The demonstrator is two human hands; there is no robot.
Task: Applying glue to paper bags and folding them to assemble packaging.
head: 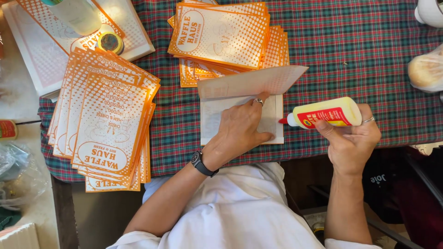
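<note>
My left hand (240, 127) lies flat on a white folded paper bag (273, 121) on the plaid tablecloth, pressing it down; the bag's top flap (249, 83) is folded up and open. A ring is on one finger and a black watch on the wrist. My right hand (351, 138) grips a pale yellow glue bottle (328, 113) with a red label, held sideways. Its red tip points left, right at the bag's right edge.
A fanned stack of orange-and-white printed sheets (108, 122) lies at left, another stack (221, 34) at top centre. A small round tin (110, 41) and a clear bottle (76, 14) sit on white sheets top left. Table edge runs near my body.
</note>
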